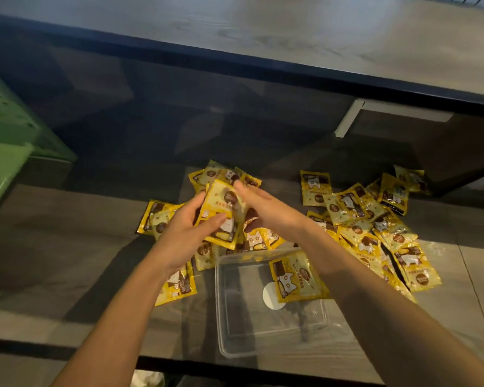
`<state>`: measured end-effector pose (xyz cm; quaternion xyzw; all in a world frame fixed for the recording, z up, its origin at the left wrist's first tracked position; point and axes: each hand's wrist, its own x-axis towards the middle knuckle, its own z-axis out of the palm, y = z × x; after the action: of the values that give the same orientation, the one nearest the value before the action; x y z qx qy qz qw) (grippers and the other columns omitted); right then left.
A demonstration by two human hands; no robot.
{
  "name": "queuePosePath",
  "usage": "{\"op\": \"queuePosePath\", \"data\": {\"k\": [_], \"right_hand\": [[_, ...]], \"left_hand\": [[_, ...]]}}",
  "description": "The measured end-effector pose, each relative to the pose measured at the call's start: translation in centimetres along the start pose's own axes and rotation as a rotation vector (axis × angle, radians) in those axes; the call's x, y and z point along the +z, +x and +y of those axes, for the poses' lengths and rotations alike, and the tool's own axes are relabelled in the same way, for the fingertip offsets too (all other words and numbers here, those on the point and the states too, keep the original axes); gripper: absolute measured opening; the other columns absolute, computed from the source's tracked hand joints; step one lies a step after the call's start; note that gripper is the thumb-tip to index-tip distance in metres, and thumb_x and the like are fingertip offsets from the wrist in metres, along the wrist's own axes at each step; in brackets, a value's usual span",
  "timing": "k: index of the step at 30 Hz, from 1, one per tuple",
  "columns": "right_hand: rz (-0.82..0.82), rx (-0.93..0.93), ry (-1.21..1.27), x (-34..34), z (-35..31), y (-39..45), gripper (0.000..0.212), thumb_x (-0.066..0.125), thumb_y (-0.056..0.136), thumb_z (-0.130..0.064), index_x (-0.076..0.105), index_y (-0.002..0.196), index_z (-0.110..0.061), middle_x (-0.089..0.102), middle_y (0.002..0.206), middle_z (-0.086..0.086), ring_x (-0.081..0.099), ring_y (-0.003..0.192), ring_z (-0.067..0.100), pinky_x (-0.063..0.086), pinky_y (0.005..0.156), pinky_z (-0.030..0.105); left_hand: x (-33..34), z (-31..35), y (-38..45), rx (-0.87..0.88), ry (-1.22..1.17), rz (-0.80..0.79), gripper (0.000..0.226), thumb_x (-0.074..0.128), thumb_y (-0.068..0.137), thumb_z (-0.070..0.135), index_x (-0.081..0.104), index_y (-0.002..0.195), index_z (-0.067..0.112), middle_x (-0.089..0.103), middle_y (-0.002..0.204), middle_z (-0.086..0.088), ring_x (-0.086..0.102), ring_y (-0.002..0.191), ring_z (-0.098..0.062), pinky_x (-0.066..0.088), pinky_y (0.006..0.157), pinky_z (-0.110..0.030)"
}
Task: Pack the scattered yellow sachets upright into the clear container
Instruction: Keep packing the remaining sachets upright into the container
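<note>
Several yellow sachets with a cat print lie scattered on a dark glass table. One heap (375, 219) spreads to the right, another (224, 174) sits behind my hands. My left hand (185, 230) and my right hand (263, 208) together hold a small stack of sachets (221, 208) above the table, fingers closed on it from both sides. The clear container (271, 342) stands near the front edge, below my right forearm. One sachet (294, 277) leans inside it against the far right wall.
A green crate (9, 152) stands at the left edge. The glass tabletop (101, 247) has a dark frame at the back (235, 62) and front. A white round label (271, 297) shows through the container's bottom. More sachets (176, 286) lie under my left forearm.
</note>
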<state>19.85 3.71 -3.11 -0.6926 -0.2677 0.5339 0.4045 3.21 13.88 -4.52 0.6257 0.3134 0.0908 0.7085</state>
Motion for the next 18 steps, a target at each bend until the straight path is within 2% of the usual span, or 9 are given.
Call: {"op": "queuePosePath", "data": {"k": [2,3,5,7,10,13,14,16,18], "right_hand": [[0.087,0.079,0.044,-0.9,0.3,0.2,0.073,0.04,0.084,-0.077,0.057,0.125,-0.019,0.067,0.108,0.004,0.066,0.088,0.015,0.053,0.07,0.029],[0.191,0.107,-0.133,-1.3,0.6,0.6,0.074,0.043,0.081,-0.08,0.058,0.12,-0.018,0.067,0.103,0.002,0.066,0.089,0.016,0.051,0.071,0.03],[0.319,0.179,-0.636,-1.9,1.3,1.4,0.071,0.05,0.073,-0.083,0.06,0.095,-0.016,0.064,0.085,-0.001,0.064,0.082,0.019,0.048,0.07,0.034],[0.274,0.288,-0.883,-1.7,1.8,1.9,0.069,0.057,0.063,-0.086,0.052,0.077,-0.019,0.058,0.073,-0.004,0.06,0.073,0.019,0.048,0.071,0.036],[0.248,0.357,-0.925,-0.7,2.6,2.5,0.067,0.069,0.062,-0.077,0.048,0.088,-0.02,0.052,0.072,-0.008,0.055,0.074,0.018,0.044,0.069,0.035],[0.322,0.344,-0.914,0.1,3.0,2.9,0.064,0.077,0.066,-0.065,0.054,0.101,-0.017,0.052,0.075,-0.006,0.054,0.069,0.015,0.042,0.065,0.034],[0.365,0.333,-0.934,0.1,3.1,3.0,0.065,0.077,0.068,-0.063,0.055,0.107,-0.016,0.055,0.08,-0.004,0.058,0.073,0.017,0.042,0.065,0.034],[0.482,0.292,-0.994,-0.2,3.0,3.0,0.066,0.075,0.072,-0.06,0.053,0.115,-0.015,0.062,0.097,0.004,0.064,0.093,0.028,0.044,0.068,0.035],[0.541,0.206,-0.953,-1.0,2.9,2.8,0.062,0.073,0.078,-0.055,0.052,0.12,-0.015,0.065,0.11,0.008,0.063,0.1,0.032,0.05,0.073,0.039]], "left_hand": [[-0.6,-0.5,-0.2,-0.023,-0.088,0.076,0.034,0.064,0.096,0.023,0.061,0.125,0.04,0.073,0.118,0.007,0.068,0.113,-0.018,0.054,0.095,-0.042],[-1.0,-0.7,-0.3,-0.058,-0.172,0.113,0.034,0.061,0.098,0.021,0.06,0.128,0.036,0.073,0.119,0.006,0.068,0.113,-0.019,0.054,0.094,-0.043],[-1.5,-1.2,-0.6,-0.097,-0.309,0.168,0.032,0.058,0.099,0.021,0.058,0.129,0.031,0.074,0.117,0.003,0.07,0.109,-0.019,0.056,0.089,-0.044],[-1.7,-1.4,-0.9,-0.108,-0.346,0.215,0.03,0.056,0.1,0.022,0.058,0.128,0.03,0.074,0.115,0.003,0.072,0.105,-0.018,0.057,0.085,-0.043],[-1.5,-1.7,-1.0,-0.096,-0.332,0.279,0.025,0.054,0.101,0.023,0.059,0.123,0.033,0.075,0.113,0.006,0.073,0.102,-0.017,0.058,0.082,-0.042],[-1.3,-1.7,-0.9,-0.098,-0.254,0.321,0.025,0.055,0.101,0.028,0.058,0.125,0.035,0.075,0.11,0.009,0.073,0.099,-0.012,0.058,0.084,-0.041],[-1.3,-1.6,-0.8,-0.102,-0.209,0.333,0.03,0.056,0.1,0.03,0.055,0.129,0.035,0.074,0.111,0.01,0.073,0.097,-0.01,0.058,0.085,-0.041],[-1.3,-1.5,-0.7,-0.102,-0.128,0.348,0.043,0.055,0.1,0.034,0.044,0.141,0.038,0.071,0.116,0.01,0.072,0.099,-0.009,0.058,0.088,-0.043],[-1.3,-1.3,-0.8,-0.061,-0.082,0.337,0.058,0.052,0.101,0.036,0.023,0.148,0.053,0.064,0.128,0.014,0.068,0.108,-0.009,0.056,0.093,-0.043]]}}
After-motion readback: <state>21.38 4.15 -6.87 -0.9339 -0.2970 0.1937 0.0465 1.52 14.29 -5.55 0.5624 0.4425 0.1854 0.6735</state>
